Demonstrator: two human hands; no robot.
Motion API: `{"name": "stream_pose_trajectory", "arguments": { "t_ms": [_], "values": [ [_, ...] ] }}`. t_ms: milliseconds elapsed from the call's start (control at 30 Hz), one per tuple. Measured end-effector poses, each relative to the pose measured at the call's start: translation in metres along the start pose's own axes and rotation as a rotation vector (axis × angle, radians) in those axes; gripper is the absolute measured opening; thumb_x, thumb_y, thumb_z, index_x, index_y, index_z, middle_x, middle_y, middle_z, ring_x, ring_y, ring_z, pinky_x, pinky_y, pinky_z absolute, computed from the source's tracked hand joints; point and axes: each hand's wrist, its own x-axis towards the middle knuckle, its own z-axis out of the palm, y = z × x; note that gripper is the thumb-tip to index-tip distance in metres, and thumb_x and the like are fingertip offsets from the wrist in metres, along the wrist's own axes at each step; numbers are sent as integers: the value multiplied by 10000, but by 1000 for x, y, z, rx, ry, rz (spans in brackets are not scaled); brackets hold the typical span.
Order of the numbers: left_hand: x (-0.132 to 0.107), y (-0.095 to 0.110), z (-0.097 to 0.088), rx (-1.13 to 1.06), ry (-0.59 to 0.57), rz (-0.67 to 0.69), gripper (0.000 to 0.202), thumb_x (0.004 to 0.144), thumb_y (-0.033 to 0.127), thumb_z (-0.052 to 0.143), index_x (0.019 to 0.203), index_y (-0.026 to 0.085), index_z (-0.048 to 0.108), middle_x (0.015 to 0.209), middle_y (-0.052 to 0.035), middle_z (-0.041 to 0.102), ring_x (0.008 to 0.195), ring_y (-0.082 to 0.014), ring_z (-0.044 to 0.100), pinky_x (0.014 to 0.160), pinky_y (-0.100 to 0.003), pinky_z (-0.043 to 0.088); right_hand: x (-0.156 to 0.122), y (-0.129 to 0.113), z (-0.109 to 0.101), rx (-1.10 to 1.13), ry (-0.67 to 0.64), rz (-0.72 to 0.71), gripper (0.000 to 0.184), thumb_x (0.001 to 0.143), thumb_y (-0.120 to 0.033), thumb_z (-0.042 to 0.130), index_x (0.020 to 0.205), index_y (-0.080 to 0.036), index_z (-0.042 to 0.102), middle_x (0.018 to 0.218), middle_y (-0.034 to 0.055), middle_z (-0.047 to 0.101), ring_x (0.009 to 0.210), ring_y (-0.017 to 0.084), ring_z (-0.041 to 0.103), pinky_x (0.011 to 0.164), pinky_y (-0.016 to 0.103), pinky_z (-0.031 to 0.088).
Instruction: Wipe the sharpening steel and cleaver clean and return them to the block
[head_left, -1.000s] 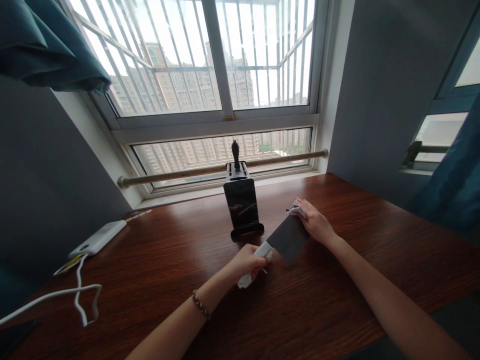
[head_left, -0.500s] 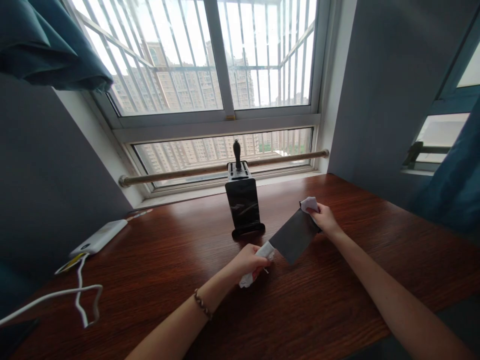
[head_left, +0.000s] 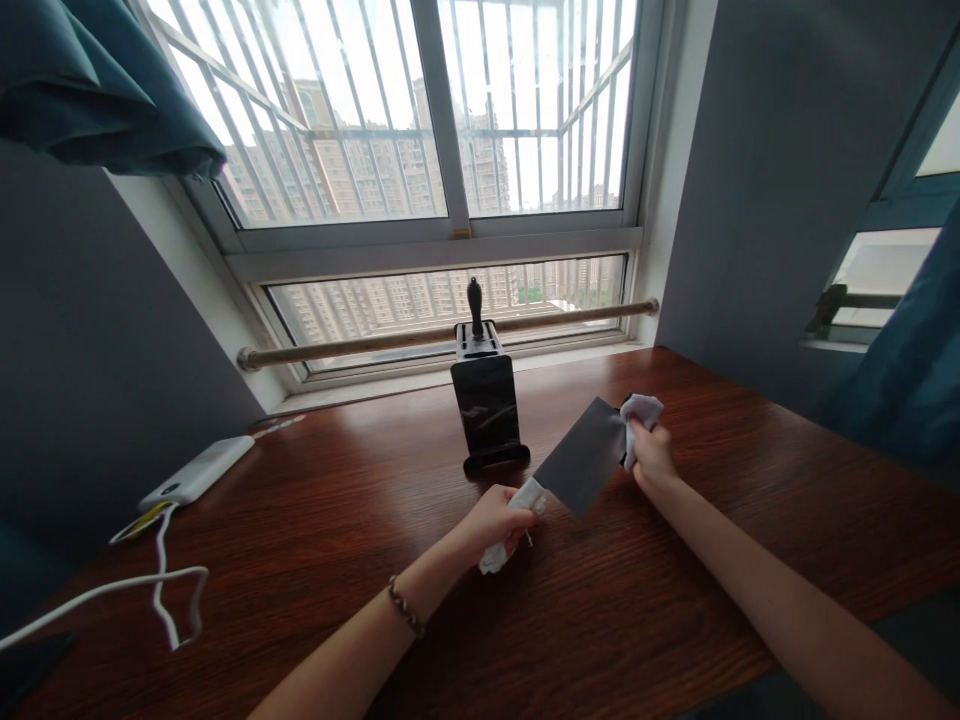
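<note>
At the left side of the bench (head_left: pixel 337 510), a white power bank (head_left: pixel 202 470) is lying near the edge. A white cable (head_left: pixel 112 588) is running from its near end and looping across the bench surface. Rightward, a bracelet (head_left: pixel 405 608) is encircling the left wrist. The left hand (head_left: pixel 491 520) is gripping, fingers curled fully round a white-wrapped handle (head_left: pixel 529 495); loose ends of the wrap are hanging out below the fist.

Behind the left hand, a knife block (head_left: pixel 486 410) is standing on the bench with its black front panel facing the person. The block's top is showing dark slots, and one dark handle (head_left: pixel 475 305) is rising upright from it. The part inside the block is hidden by the walls.

To the right of the block, the cleaver (head_left: pixel 581 458) is extending from the left hand, its broad grey blade slanting up and to the right between the two hands. At the blade's right end, the right hand (head_left: pixel 654 455) is pinching a white cloth (head_left: pixel 643 408) between thumb and partly curled fingers. The cloth is sitting against that end, with a dark strip showing at the junction.
</note>
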Motion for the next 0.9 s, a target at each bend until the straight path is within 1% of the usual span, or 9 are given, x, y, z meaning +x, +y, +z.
{"name": "stream_pose_trajectory", "arguments": {
  "t_ms": [67, 167, 300, 433, 533, 700, 800, 900],
  "values": [
    [0, 1, 0, -5, 5, -9, 89, 643, 186, 620, 613, 169, 538, 377, 54, 417, 312, -93, 353, 311, -216, 267, -9, 2, 3, 62, 26, 81, 249, 621, -385, 629, 700, -171, 530, 623, -3, 594, 590, 158, 584, 509, 253, 476],
    [0, 1, 0, -15, 22, -20, 108, 641, 162, 606, 591, 176, 512, 374, 60, 404, 314, -89, 353, 322, -213, 284, -27, 3, 8, 135, -1, 195, 198, 629, -334, 622, 701, -171, 534, 617, 3, 611, 584, 158, 604, 519, 248, 501],
    [1, 0, 1, -25, 54, -9, 173, 655, 123, 568, 539, 184, 456, 372, 56, 397, 313, -83, 355, 328, -210, 268, -53, 3, 13, 183, -128, 335, 184, 610, -271, 642, 721, -151, 558, 620, 21, 640, 585, 166, 629, 555, 240, 521],
    [1, -1, 1, -45, 68, -8, 193, 674, 109, 548, 535, 190, 442, 378, 51, 395, 313, -82, 348, 331, -218, 248, -70, 2, 14, 189, -275, 464, 175, 597, -217, 660, 726, -129, 581, 618, 49, 653, 580, 183, 635, 552, 242, 518],
    [1, 0, 1, -62, 80, -18, 196, 672, 118, 552, 529, 192, 441, 377, 49, 398, 303, -83, 344, 325, -221, 236, -81, -1, 14, 177, -356, 528, 159, 610, -195, 664, 730, -124, 587, 619, 50, 660, 572, 178, 633, 561, 236, 516],
    [0, 2, 0, -101, 88, -37, 136, 669, 159, 568, 574, 184, 473, 398, 55, 411, 314, -80, 353, 326, -210, 245, -105, -15, 13, 142, -480, 619, 155, 663, -157, 636, 808, -116, 601, 669, 51, 683, 604, 181, 642, 582, 236, 514],
    [0, 2, -1, -115, 85, -29, 114, 667, 181, 581, 596, 177, 491, 397, 58, 409, 316, -80, 347, 325, -210, 254, -118, -24, 12, 114, -545, 678, 112, 692, -125, 610, 802, -102, 609, 660, 62, 681, 609, 183, 645, 558, 226, 504],
    [0, 2, -1, -121, 83, -18, 100, 664, 201, 593, 614, 172, 511, 396, 59, 411, 316, -82, 342, 324, -211, 262, -125, -29, 12, 96, -585, 728, 73, 734, -97, 554, 779, -92, 611, 627, 71, 666, 587, 173, 638, 539, 216, 494]
  ]
}}
